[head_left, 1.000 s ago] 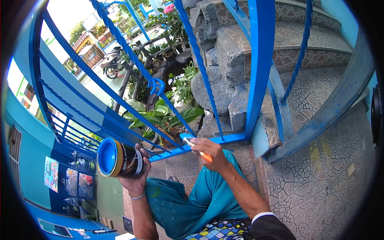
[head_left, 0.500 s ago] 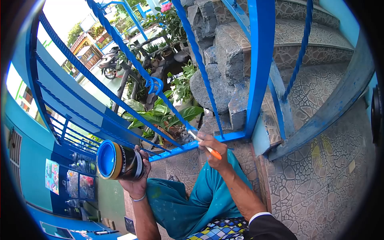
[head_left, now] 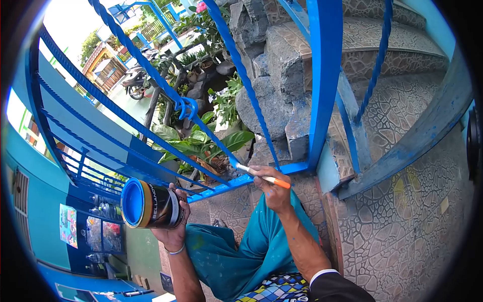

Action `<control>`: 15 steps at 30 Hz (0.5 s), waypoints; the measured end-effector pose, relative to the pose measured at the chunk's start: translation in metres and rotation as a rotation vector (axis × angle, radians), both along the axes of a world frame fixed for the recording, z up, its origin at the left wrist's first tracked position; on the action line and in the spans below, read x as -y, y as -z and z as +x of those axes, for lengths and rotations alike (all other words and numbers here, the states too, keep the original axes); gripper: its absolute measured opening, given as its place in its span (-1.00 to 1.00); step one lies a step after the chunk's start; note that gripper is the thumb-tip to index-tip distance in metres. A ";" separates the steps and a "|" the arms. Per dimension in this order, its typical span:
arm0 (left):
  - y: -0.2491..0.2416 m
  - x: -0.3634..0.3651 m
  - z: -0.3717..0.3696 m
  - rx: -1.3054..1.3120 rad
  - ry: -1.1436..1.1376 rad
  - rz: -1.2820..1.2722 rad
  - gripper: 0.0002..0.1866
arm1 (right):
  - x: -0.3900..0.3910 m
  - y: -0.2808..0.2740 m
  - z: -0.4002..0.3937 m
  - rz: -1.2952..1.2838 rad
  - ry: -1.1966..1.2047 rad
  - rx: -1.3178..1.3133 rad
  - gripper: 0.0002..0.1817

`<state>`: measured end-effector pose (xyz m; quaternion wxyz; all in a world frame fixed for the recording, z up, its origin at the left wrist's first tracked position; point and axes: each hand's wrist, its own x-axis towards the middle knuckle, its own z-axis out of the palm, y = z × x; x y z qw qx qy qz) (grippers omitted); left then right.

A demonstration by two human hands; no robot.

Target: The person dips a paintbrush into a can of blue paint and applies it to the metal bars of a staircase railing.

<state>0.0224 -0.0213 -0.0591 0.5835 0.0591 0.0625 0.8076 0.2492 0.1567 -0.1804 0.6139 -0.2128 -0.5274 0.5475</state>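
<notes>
A black, gold-rimmed paint can (head_left: 163, 205) is gripped in my left hand (head_left: 173, 234), its open mouth turned toward the left and showing blue paint (head_left: 133, 202). My right hand (head_left: 275, 195) pinches a paintbrush (head_left: 245, 168) with a white and orange handle. The bristle end points up and left, against the lower part of a twisted blue metal bar (head_left: 217, 145), just above the bottom rail (head_left: 294, 168). Blue specks mark the right hand and forearm.
A thick blue post (head_left: 324, 75) rises right of the bars, with stone-patterned stairs (head_left: 387, 55) beyond. Behind the railing are rocks (head_left: 266, 110) and leafy plants (head_left: 231, 143). A curved, paint-worn rail (head_left: 412, 143) crosses the right side. My legs in teal trousers (head_left: 251, 251) are folded below.
My right hand has tilted the brush flatter, its orange end swinging to the right. The bristles stay at the same bar. The can is still held in nearly the same position; the view has shifted slightly.
</notes>
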 end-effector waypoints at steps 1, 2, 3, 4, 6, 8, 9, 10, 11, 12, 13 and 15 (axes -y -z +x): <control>0.000 0.000 0.000 0.002 0.007 -0.001 0.05 | 0.002 0.002 0.005 -0.075 -0.041 -0.025 -0.83; 0.001 0.000 -0.001 0.006 0.003 -0.005 0.05 | 0.001 0.002 0.003 -0.072 0.007 -0.069 -0.83; 0.003 0.001 -0.003 0.011 0.003 -0.012 0.05 | 0.000 -0.003 -0.001 -0.070 0.059 -0.113 -0.83; 0.005 0.001 -0.005 0.016 0.003 -0.018 0.05 | -0.002 -0.010 -0.004 -0.068 0.112 -0.156 -0.83; 0.008 0.000 -0.007 0.029 -0.005 -0.025 0.05 | -0.010 -0.018 -0.013 0.020 0.160 -0.133 -0.83; 0.008 0.001 -0.007 0.023 -0.016 -0.024 0.05 | -0.016 -0.013 -0.024 0.102 0.145 -0.109 -0.82; 0.007 0.000 -0.005 0.010 -0.018 -0.019 0.04 | -0.008 -0.013 -0.021 0.032 0.076 -0.076 -0.87; 0.007 -0.001 -0.005 -0.002 -0.022 -0.014 0.04 | -0.002 -0.007 -0.018 -0.032 0.060 -0.085 -0.86; 0.008 0.000 -0.006 0.005 -0.027 -0.025 0.04 | 0.003 -0.001 -0.013 -0.097 0.040 -0.093 -0.85; 0.008 0.001 -0.006 0.012 -0.033 -0.034 0.04 | 0.006 -0.002 -0.009 -0.161 0.020 -0.101 -0.83; 0.009 0.001 -0.007 0.019 -0.038 -0.045 0.04 | 0.008 -0.002 -0.006 -0.249 0.014 -0.162 -0.85; 0.007 0.000 -0.005 -0.043 -0.035 -0.028 0.01 | 0.004 -0.012 -0.007 -0.169 0.093 -0.177 -0.86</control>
